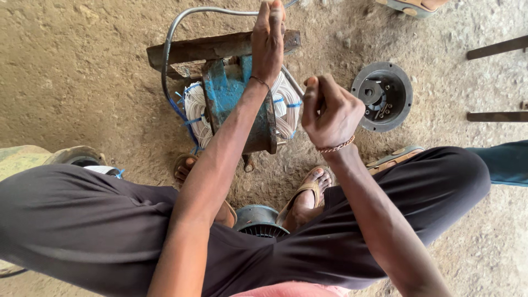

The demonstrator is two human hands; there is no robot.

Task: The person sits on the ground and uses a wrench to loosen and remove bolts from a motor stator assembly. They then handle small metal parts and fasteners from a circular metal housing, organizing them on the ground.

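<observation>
Floor: packed brown dirt, rough and dusty, carrying everything here.
Motor stator: a worn blue-painted metal housing, lying on the floor just beyond the person's sandalled feet, under a rusty flat iron bar. It looks heavy and rigid; the safest hold is judged to be the metal shell, not the coils.
Windings: pale, glossy wire bundles bulging from both ends, tied with blue lacing. They look stiff yet easily scratched, so poor to grip.
End cover: round, dark grey cast metal, dished, lying apart to the right.
Cable: grey, smooth, curving in a springy arc above the stator.
Left hand: fingers closed around the cable near the bar.
Right hand: clenched in a fist above the stator's right side; whether it pinches anything cannot be told.
</observation>
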